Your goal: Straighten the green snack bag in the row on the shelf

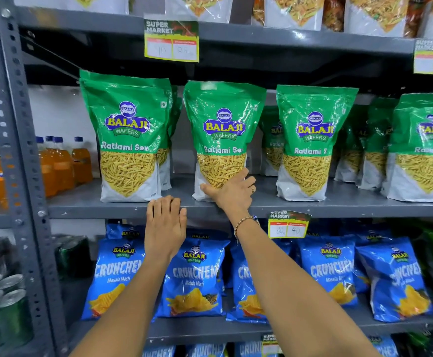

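A green snack bag (223, 124) with yellow sev showing in its lower window stands second from the left in a row on the grey middle shelf (261, 206). It leans slightly to the left. My right hand (232, 190) grips its lower right corner, thumb across the front near the base and fingers wrapped round the right side. My left hand (165, 222) hovers in front of the shelf edge, just left of and below the bag, fingers together, holding nothing. Another green bag (127, 135) stands to the left and a third (310, 140) to the right.
More green bags (421, 148) fill the row at the right and behind. Blue crisp bags (192, 276) line the shelf below. Orange drink bottles (63, 163) and cans (1, 310) sit on the neighbouring rack at left. Price tags (171, 41) hang from the shelf edges.
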Available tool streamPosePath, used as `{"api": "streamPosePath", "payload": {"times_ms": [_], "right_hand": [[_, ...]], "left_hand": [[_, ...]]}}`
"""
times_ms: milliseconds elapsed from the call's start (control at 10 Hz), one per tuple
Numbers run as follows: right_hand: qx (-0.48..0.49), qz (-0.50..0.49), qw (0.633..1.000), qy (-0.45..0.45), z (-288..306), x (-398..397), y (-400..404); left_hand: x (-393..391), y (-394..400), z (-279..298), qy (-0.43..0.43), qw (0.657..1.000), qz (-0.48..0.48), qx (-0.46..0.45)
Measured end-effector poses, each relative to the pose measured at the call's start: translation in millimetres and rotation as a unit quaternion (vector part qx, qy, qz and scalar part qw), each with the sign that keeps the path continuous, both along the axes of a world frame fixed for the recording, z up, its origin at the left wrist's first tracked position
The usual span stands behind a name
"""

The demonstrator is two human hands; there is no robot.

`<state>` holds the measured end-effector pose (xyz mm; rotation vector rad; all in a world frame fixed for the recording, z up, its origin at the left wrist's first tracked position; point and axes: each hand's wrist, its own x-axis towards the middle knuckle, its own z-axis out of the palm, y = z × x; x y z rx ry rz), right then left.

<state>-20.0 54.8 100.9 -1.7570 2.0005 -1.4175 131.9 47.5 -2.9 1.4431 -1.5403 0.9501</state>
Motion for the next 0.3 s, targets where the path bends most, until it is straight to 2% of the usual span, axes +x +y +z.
{"api": "streamPosePath", "payload": {"times_ms": [200, 300], "right_hand": [[0.041, 0.065, 0.996, -0.054, 7, -7, 16], [0.052, 0.094, 0.993, -0.04, 2, -12, 41]], "left_hand": [[2, 9, 9, -0.007, 0.999, -0.022, 0.03], [1, 15, 13, 0.01, 0.998, -0.044, 0.035]]}}
